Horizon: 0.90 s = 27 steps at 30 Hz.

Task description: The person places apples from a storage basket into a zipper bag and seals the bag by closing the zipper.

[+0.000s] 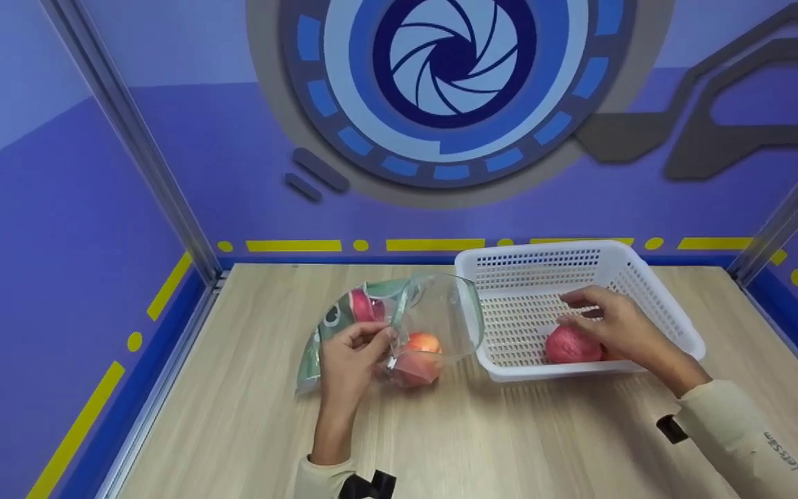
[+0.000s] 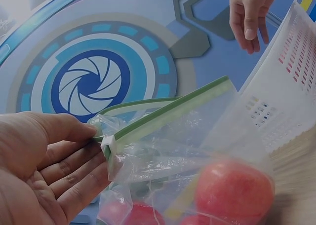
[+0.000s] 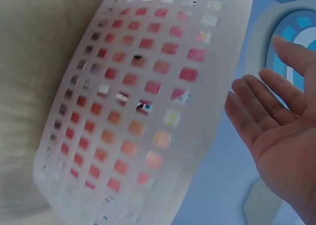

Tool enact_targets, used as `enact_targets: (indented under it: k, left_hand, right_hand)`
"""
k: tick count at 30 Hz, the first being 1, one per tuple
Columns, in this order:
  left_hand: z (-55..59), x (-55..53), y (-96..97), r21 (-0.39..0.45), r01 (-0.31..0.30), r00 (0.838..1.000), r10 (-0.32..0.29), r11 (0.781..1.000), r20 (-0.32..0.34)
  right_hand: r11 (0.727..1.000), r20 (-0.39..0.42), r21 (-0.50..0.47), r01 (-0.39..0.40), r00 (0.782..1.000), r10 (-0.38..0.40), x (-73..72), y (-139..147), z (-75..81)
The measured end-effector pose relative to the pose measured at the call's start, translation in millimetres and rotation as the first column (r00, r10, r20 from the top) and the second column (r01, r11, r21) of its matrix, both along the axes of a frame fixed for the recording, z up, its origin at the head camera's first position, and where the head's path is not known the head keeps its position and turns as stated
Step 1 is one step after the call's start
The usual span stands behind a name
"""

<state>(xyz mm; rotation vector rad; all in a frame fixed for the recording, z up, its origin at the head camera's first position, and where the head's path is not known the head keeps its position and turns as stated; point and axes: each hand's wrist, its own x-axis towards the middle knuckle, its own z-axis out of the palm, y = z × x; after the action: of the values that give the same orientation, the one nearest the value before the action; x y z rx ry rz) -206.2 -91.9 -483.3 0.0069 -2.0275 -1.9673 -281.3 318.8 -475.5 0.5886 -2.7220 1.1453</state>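
My left hand (image 1: 350, 357) pinches the edge of a clear zip bag (image 1: 433, 298) with a green seal and green-printed side. The white slider (image 2: 108, 145) sits right beside the fingertips, and the bag's mouth gapes toward the basket. Inside the bag are a red-orange apple (image 2: 234, 190) and more red fruit (image 2: 143, 214) lower down. Over the front right part of a white plastic basket (image 1: 472, 260) hovers my right hand (image 1: 617, 326), fingers loosely bent and holding nothing. Just below it, a pinkish-red round fruit (image 1: 572, 344) lies in the basket.
The basket stands to the right of the bag on a light wooden table (image 1: 233, 430). Behind the table rises a blue-purple printed wall (image 1: 198, 159), with metal posts (image 1: 136, 132) at the corners. Red and orange show through the basket's perforated side (image 3: 133, 92).
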Motion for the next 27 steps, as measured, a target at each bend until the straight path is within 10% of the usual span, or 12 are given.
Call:
enact_targets:
  k: [27]
  left_hand:
    - [0.7, 0.0, 1.8, -0.018, 0.012, 1.000, -0.011, 1.000, 0.009]
  right_hand:
    - [0.955, 0.109, 0.293, -0.042, 0.994, 0.010, 0.7, 11, -21.0]
